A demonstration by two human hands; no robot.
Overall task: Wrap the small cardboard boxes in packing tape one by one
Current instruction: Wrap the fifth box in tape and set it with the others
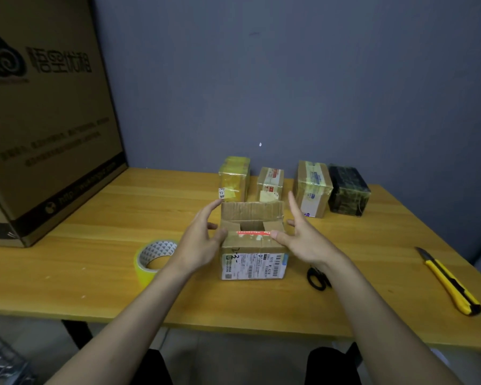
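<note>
**Getting the open box ready to close**

The biggest thing I see is the giant brown carton. It stands well off past my left fingers, at the table's far left, likely parked there so it stays out of my way.

Next is the yellow wooden table, which holds everything else.

Beyond my fingertips, by the wall, stand four small boxes in a row: a yellow-taped box, a little box with labels, a taller taped box and a dark box. They look shiny with tape, so I think they are done and pushed back to make room.

The open cardboard box sits right between my hands. Its back flap stands up and its side flaps are folded in, with a dark hole in the middle. I think it is the one to wrap now.

My left hand has its fingers spread wide and holds nothing. Its thumb rests at the box's top left corner. My right hand is spread wide too, thumb touching the front flap, fingers just beside the right wall. I guess both are set to press the flaps shut.

The tape roll lies just behind my left wrist, easy to grab. The yellow knife lies well past my right fingers. The black scissors peek out under my right wrist.
</note>
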